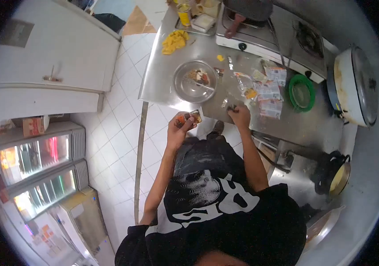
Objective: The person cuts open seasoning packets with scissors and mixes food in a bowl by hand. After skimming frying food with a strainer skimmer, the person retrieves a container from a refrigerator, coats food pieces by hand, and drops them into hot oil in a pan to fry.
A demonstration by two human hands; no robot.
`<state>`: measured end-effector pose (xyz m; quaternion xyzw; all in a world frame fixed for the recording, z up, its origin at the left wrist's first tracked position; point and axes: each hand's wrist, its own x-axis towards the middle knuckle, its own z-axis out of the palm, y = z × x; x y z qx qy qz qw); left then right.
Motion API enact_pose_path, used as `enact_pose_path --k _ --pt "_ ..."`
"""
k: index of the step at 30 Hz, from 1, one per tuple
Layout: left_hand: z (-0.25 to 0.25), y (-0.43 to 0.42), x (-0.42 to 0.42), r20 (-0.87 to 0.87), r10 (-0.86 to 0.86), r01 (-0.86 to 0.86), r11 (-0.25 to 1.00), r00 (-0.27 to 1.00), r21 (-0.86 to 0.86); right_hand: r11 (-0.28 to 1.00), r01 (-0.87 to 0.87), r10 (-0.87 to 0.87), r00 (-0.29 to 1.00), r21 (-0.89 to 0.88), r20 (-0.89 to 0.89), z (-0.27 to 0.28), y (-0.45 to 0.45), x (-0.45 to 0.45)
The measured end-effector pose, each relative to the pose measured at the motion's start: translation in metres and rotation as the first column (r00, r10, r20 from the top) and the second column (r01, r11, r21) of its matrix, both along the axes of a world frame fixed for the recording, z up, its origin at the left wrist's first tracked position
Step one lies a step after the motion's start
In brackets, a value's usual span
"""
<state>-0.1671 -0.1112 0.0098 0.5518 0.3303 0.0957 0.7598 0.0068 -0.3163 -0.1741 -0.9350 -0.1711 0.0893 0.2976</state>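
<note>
My left hand (183, 126) is closed on a small sachet (195, 116) with orange and dark print, in front of the steel table's near edge. My right hand (241, 115) is at the table edge with its fingers pinched together. Whatever they may hold is too small to make out. Close by lies a scrap of clear plastic (225, 103). Beyond my left hand stands a metal bowl (181, 91) with a fork (203, 85) resting in it. Brown, white and reddish ingredients (197, 74) sit unmixed at its bottom.
Opened printed packets (270, 91) lie right of the bowl, beside a green strainer (301, 93). A yellow cloth (175, 41), a yellow can (184, 15) and a gas stove (260, 48) are farther back. A large lidded pot (347, 86) stands at right.
</note>
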Motion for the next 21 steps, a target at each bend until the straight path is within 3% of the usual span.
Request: enact_pose_path --k 1,4,7,10,13,16,21 --pt "-0.001 0.007 0.005 -0.006 0.010 -0.010 1.000 1.000 0.009 0.997 -0.041 0.038 0.998 0.064 0.048 0.000 -0.001 0.005" --pt "0.000 0.030 0.016 -0.015 -0.042 0.042 0.999 0.999 0.024 0.916 0.218 -0.027 0.872 0.338 -0.489 0.044 -0.006 0.007" --pt "-0.001 0.051 0.028 0.005 -0.109 0.109 0.994 0.994 0.010 0.969 0.029 0.104 0.850 0.244 -0.516 0.115 -0.006 0.015" --pt "0.001 0.067 0.043 0.067 -0.183 0.184 0.983 0.981 -0.016 0.916 -0.078 0.310 0.759 0.393 -0.573 0.141 -0.009 0.029" --pt "0.007 0.078 0.061 0.085 -0.283 0.286 0.958 0.955 -0.030 0.877 -0.415 0.460 0.871 0.241 -0.175 0.205 0.007 0.028" --pt "0.013 0.087 0.077 0.124 -0.379 0.382 0.924 0.917 0.001 0.883 -0.438 0.469 0.843 0.170 -0.264 0.241 0.018 0.036" --pt "0.019 0.090 0.098 0.126 -0.505 0.504 0.862 0.854 0.042 0.890 -0.428 0.455 0.863 0.158 -0.219 0.239 0.015 0.047"
